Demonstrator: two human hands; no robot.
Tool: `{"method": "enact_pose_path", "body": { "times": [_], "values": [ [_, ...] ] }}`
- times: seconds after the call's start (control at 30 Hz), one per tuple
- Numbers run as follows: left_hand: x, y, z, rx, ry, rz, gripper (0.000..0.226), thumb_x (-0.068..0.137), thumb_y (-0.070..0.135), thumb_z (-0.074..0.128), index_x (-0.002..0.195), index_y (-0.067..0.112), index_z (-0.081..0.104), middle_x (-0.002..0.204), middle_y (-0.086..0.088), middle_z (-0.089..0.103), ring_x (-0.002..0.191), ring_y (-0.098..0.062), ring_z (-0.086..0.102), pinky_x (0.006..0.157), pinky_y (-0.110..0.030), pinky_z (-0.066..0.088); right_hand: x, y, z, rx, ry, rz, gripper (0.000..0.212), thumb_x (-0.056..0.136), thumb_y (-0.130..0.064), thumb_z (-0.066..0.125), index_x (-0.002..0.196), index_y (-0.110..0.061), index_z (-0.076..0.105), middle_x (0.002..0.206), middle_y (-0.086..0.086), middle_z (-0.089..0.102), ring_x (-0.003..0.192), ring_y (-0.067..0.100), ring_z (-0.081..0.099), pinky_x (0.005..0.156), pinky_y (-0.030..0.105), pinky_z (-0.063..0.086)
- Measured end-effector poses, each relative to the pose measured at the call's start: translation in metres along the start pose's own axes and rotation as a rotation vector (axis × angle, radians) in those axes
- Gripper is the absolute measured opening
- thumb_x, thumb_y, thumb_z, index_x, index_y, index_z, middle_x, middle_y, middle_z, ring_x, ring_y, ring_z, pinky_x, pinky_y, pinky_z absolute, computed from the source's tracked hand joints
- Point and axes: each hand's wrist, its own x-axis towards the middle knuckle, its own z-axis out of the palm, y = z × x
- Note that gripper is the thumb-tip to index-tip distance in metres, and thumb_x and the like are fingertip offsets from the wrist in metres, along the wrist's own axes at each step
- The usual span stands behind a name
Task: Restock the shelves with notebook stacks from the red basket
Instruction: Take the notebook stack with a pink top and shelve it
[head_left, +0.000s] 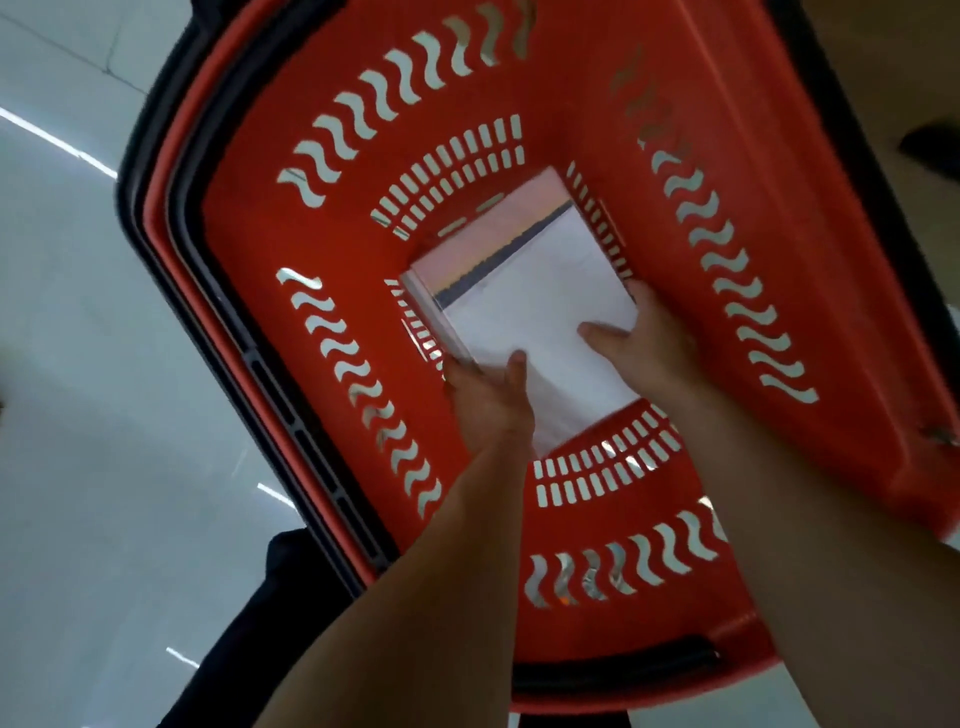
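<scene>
Blur softens the notebook stack (535, 306) deep in the red basket (779, 208); most fingers hide under it; left grip (488, 400) and right grip (641, 343) each clasp an edge, thumbs on top.

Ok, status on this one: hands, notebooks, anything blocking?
Both thumbs on top: left hand and right hand grip the white rectangular notebook stack. Stack low inside the red plastic basket. No obstruction seen.

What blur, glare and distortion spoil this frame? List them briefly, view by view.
Head view: motion blur smears the left hand, the right hand and the white rectangular notebook stack they grip; the wide-angle lens bows the rim of the red slotted plastic basket; white light streaks glare off the glossy pale floor at left; the upper-right corner is dim and soft.
</scene>
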Motion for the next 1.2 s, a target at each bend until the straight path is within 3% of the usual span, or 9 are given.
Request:
{"method": "enact_pose_path", "body": {
  "times": [0.07,0.17,0.33,0.53,0.67,0.83,1.0,1.2],
  "values": [
    [-0.006,-0.001,0.005,-0.006,0.019,-0.042,0.096,0.081,0.076,0.055,0.154,0.020,0.025,0.158,-0.002,0.037,0.145,-0.027,0.036,0.120,-0.046,0.029,0.005,0.006,0.004,-0.014,-0.033,-0.024,0.095,0.083,-0.062,0.070,0.158,-0.031,0.020,0.164,-0.001,0.029,0.152,0.027,0.027,0.119,0.052,0.032],
    [-0.008,-0.005,0.013,-0.101,0.053,-0.039,0.080,0.086,0.064,0.062,0.148,0.020,0.036,0.152,-0.001,0.046,0.141,-0.025,0.042,0.119,-0.045,0.031,0.009,0.011,0.008,-0.061,-0.034,-0.055,0.104,0.079,-0.059,0.077,0.158,-0.028,0.018,0.165,0.001,0.027,0.152,0.027,0.025,0.121,0.048,0.029],
    [-0.003,-0.014,0.011,-0.152,0.061,-0.021,0.080,0.087,0.064,0.060,0.149,0.021,0.036,0.152,-0.001,0.046,0.142,-0.026,0.041,0.117,-0.052,0.032,0.008,0.011,0.011,-0.069,-0.028,-0.090,0.101,0.077,-0.052,0.082,0.156,-0.027,0.025,0.162,0.000,0.033,0.150,0.027,0.029,0.118,0.044,0.030],
    [-0.005,-0.009,0.009,-0.091,0.041,-0.042,0.088,0.085,0.064,0.063,0.152,0.018,0.030,0.155,-0.002,0.041,0.143,-0.025,0.039,0.119,-0.046,0.031,0.006,0.013,0.023,-0.078,-0.033,-0.119,0.107,0.077,-0.053,0.081,0.158,-0.026,0.015,0.164,0.002,0.026,0.152,0.026,0.024,0.121,0.045,0.028],
    [-0.001,-0.005,0.002,-0.043,0.052,-0.053,0.097,0.071,0.064,0.076,0.145,0.020,0.034,0.142,0.001,0.050,0.131,-0.024,0.050,0.111,-0.040,0.041,-0.003,0.011,0.034,-0.040,-0.025,-0.122,0.112,0.075,-0.052,0.083,0.159,-0.025,0.013,0.165,0.001,0.024,0.153,0.025,0.022,0.120,0.041,0.025],
    [0.001,-0.009,-0.011,-0.114,0.039,-0.001,0.100,0.069,0.057,0.081,0.147,0.019,0.031,0.145,-0.001,0.045,0.134,-0.024,0.045,0.109,-0.041,0.040,-0.014,0.007,0.047,-0.021,0.027,-0.135,0.117,0.075,-0.068,0.075,0.159,-0.022,0.007,0.167,0.003,0.018,0.155,0.025,0.016,0.121,0.039,0.019],
    [0.015,-0.013,-0.031,-0.245,0.028,0.058,0.083,0.077,0.050,0.079,0.142,0.021,0.036,0.137,0.001,0.052,0.124,-0.022,0.053,0.097,-0.033,0.043,-0.017,0.008,0.065,-0.005,0.037,-0.091,0.123,0.073,-0.054,0.084,0.160,-0.024,0.002,0.168,0.002,0.015,0.155,0.026,0.015,0.124,0.048,0.022],
    [0.019,-0.004,-0.044,-0.320,-0.164,0.069,0.068,0.091,0.043,0.068,0.146,0.022,0.034,0.124,0.011,0.051,0.106,-0.011,0.055,0.078,-0.024,0.048,-0.018,0.001,0.064,0.047,0.002,0.008,0.119,0.077,-0.047,0.080,0.160,-0.026,-0.003,0.168,0.000,0.010,0.155,0.025,0.012,0.123,0.049,0.021]
  ]
}}
